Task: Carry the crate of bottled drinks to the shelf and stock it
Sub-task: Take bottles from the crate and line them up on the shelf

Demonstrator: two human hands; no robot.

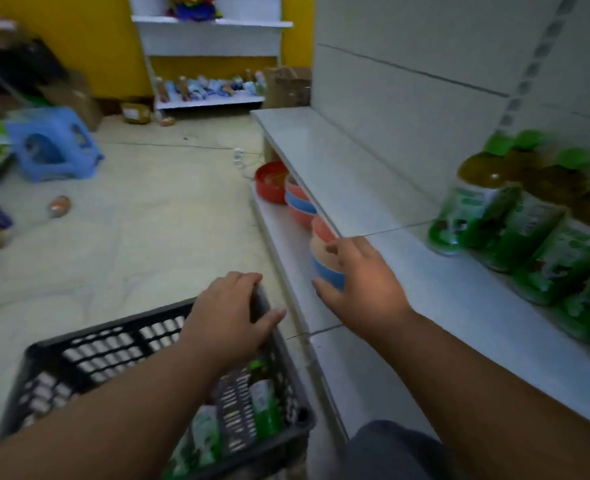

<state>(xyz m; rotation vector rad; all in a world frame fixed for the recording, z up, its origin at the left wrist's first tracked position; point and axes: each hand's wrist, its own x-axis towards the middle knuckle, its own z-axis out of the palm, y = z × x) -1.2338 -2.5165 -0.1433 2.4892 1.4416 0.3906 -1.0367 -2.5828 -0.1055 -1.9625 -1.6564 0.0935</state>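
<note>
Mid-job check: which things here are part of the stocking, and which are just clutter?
Job:
black crate
bottles in crate
green-capped bottles on shelf
white shelf
left hand on the crate rim

Clutter:
blue stool
stacked bowls
cardboard boxes

Black lattice crate (89, 358); green-labelled bottles (515, 216); blue stool (52, 147); yellow wall (78, 36)

Bare stretch of upper shelf (342, 168) from its far end up to the green-capped bottles (515, 216) crowding the near right. Open shelf edge in front of those bottles. Lower shelf (279, 244) crowded by stacked bowls (300, 202). Crate (78, 362) just beside the lower shelf. Open floor (155, 209) left, with blue stool (54, 147) well apart.
</note>
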